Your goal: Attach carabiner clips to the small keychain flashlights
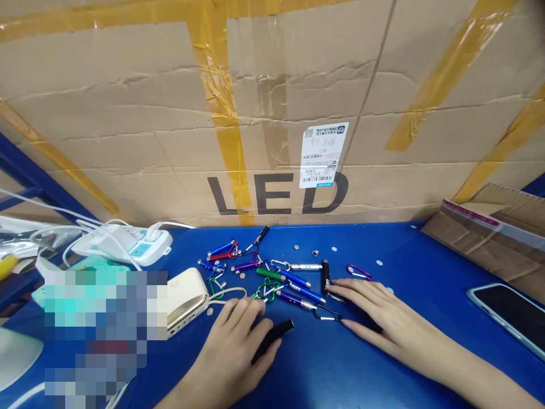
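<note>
My left hand [230, 358] rests low on the blue tabletop, with its fingers and thumb closed around a short black flashlight [272, 341]. My right hand [383, 318] lies flat and spread, with its fingertips beside an upright black mini flashlight [326, 277] and touching nothing else I can make out. Between my hands lies a tangled heap of metal keychain pen lights [272, 278] in blue, purple, green and silver, with carabiner clips attached. A loose pink carabiner [358, 272] lies just beyond my right hand, and small button cells [334, 249] are scattered around the heap.
A cream-gold power bank [187, 298] with a cable sits left of my left hand. Further left is a white power strip [123, 244]. A phone [508, 315] lies at the right, below flattened cardboard [481, 238]. A large taped carton printed LED [276, 193] stands behind the blue table [383, 244].
</note>
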### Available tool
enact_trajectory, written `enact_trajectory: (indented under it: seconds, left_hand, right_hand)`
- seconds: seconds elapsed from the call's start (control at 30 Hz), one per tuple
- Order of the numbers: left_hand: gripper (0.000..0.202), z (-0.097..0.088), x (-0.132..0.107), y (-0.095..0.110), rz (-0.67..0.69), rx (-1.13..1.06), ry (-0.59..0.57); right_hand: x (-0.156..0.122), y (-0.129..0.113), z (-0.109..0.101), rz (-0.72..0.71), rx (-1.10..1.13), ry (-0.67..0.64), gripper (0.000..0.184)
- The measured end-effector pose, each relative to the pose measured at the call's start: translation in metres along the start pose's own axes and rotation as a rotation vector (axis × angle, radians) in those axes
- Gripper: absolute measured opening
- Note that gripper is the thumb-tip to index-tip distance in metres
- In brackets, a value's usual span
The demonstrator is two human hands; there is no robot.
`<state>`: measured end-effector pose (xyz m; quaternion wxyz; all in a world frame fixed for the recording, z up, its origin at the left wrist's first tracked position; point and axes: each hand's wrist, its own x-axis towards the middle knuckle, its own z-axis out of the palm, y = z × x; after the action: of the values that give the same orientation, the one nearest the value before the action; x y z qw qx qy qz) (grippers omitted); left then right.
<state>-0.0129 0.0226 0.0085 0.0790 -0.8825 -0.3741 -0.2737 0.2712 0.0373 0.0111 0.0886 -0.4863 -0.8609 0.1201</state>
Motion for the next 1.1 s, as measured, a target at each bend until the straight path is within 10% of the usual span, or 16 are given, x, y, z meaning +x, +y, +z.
enact_trajectory:
  seconds: [0.47, 1.1]
  left_hand:
    - [0.017, -0.02, 0.009, -0.061, -0.357, 0.315, -0.01]
    - [0.027, -0.021, 0.005, -0.057, -0.394, 0.267, -0.226]
  right_hand:
    - [-0.001, 0.003, 0.006, 0.03, 0.007, 0.018, 0.046]
    - [-0.001, 0.0, 0.005, 0.047, -0.006, 0.001, 0.046]
